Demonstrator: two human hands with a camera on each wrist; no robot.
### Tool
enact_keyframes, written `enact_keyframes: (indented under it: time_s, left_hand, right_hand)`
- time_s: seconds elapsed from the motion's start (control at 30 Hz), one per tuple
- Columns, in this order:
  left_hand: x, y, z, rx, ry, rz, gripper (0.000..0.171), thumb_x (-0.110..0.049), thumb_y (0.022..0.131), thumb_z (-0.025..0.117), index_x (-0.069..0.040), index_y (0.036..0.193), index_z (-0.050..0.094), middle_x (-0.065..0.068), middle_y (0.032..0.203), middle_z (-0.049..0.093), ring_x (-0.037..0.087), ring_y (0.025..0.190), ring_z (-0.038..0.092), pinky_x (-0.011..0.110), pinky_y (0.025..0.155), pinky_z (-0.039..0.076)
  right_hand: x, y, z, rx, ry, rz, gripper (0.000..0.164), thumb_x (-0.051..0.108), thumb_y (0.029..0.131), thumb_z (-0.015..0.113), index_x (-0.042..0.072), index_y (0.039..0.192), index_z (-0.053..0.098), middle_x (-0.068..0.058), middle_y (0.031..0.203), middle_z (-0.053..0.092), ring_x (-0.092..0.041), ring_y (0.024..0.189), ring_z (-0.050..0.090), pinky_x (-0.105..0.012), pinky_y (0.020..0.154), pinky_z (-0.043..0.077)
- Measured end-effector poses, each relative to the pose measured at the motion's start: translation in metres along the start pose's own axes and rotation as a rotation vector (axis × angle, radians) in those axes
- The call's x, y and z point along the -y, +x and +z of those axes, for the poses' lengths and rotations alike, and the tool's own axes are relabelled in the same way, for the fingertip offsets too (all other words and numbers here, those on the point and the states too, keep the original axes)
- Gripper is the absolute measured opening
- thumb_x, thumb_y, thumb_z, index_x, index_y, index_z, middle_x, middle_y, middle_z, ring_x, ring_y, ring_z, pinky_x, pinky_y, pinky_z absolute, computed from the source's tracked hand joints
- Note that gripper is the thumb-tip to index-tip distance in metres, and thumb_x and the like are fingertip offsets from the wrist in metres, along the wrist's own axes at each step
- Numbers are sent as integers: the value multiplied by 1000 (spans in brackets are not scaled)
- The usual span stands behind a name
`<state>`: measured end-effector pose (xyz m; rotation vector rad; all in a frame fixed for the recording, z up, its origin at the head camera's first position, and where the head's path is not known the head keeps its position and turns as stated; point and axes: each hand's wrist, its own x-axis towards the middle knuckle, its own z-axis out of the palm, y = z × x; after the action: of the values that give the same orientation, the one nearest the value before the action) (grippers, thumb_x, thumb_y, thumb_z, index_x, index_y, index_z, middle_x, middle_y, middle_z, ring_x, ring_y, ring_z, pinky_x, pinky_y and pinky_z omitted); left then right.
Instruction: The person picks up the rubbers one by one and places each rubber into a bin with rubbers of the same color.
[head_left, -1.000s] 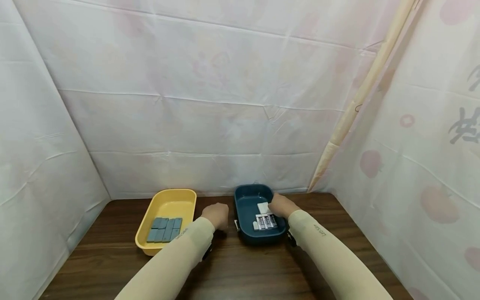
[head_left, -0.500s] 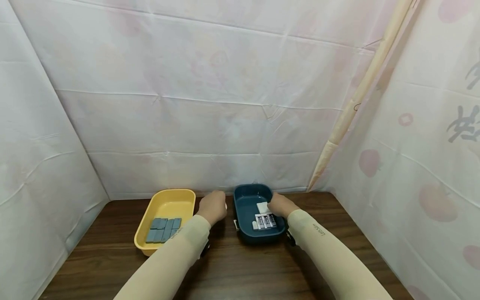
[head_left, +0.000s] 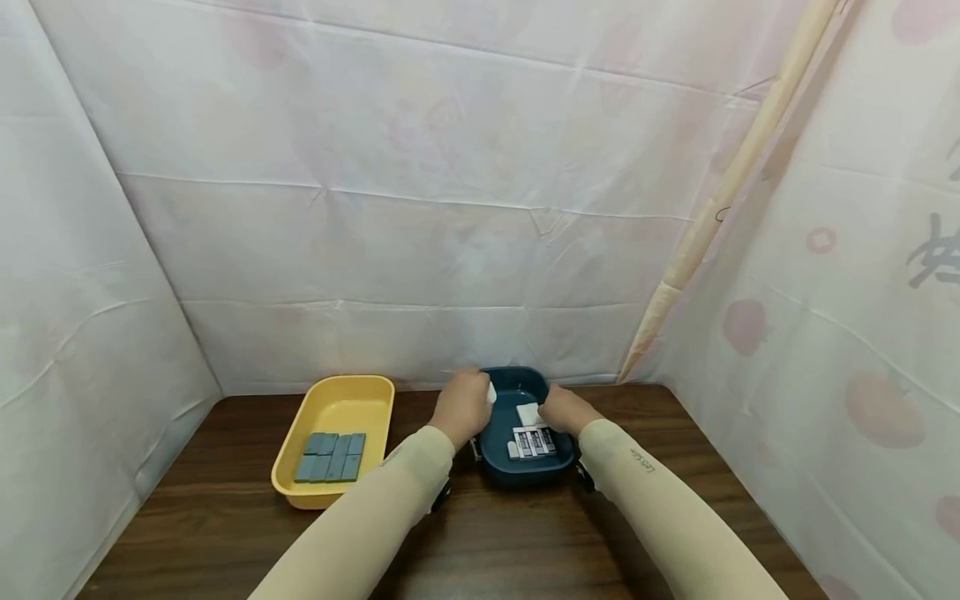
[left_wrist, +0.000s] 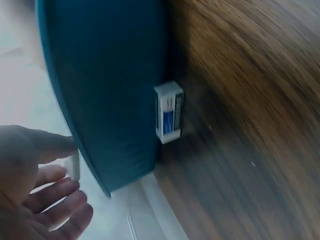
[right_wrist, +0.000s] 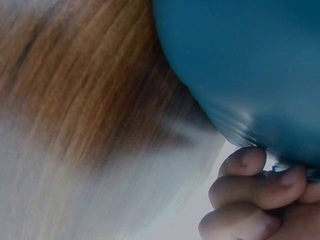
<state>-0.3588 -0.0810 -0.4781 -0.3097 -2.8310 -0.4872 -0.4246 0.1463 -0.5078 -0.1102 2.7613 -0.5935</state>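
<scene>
My left hand [head_left: 462,406] is over the left rim of the dark blue bin [head_left: 487,475] and pinches a white eraser [head_left: 491,392]. In the left wrist view that eraser's edge [left_wrist: 74,166] shows by the thumb, with the other fingers loosely bent. Across the bin, my right hand [head_left: 567,411] reaches over the right rim, beside white erasers [head_left: 529,414]. Its fingers [right_wrist: 257,190] are curled; a small blue-and-white bit, apparently an eraser, peeks between them, mostly hidden. Several labelled erasers [head_left: 535,442] lie side by side nearer the bin's front.
A yellow bin [head_left: 351,402] with several grey-blue blocks [head_left: 330,457] stands on the left of the wooden table [head_left: 517,533]. Another labelled eraser [left_wrist: 169,112] stands on the table against the blue bin's outer wall. White sheeting [head_left: 420,208] rises behind.
My left hand has moved right, from beside the blue bin to over its left rim, carrying the white eraser. The right hand stays at the right rim.
</scene>
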Motion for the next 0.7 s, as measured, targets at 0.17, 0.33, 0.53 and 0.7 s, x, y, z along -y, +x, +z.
enact_keyframes:
  time_s: [0.17, 0.33, 0.53, 0.7]
  left_hand:
    - [-14, 6, 11, 132, 86, 28, 14, -6, 105, 77, -8, 116, 85, 9, 115, 81, 27, 112, 75, 48, 104, 63]
    - [-25, 5, 20, 162, 204, 79, 12, -14, 109, 75, -13, 113, 86, 5, 115, 85, 28, 111, 78, 49, 103, 61]
    - [-30, 9, 27, 169, 277, 98, 16, -12, 111, 71, -19, 114, 86, 3, 114, 85, 27, 106, 76, 45, 97, 54]
    - [-31, 13, 29, 170, 275, 88, 16, -12, 111, 72, -21, 108, 85, 1, 110, 85, 24, 97, 74, 41, 91, 45]
  right_hand:
    - [2, -8, -2, -5, -25, -11, 74, 24, 116, 55, -12, 173, 27, -33, 175, 44, -48, 161, 49, -66, 129, 43]
    - [-3, -4, -3, -3, -27, -3, 74, 26, 115, 55, -12, 173, 28, -33, 174, 45, -47, 160, 51, -65, 129, 44]
    - [-4, -3, -2, -20, -42, -15, 72, 25, 114, 55, -12, 171, 33, -32, 172, 49, -45, 156, 56, -62, 126, 48]
    - [-4, -2, -2, -22, -46, -21, 70, 25, 114, 56, -12, 170, 35, -32, 171, 51, -44, 154, 58, -62, 125, 49]
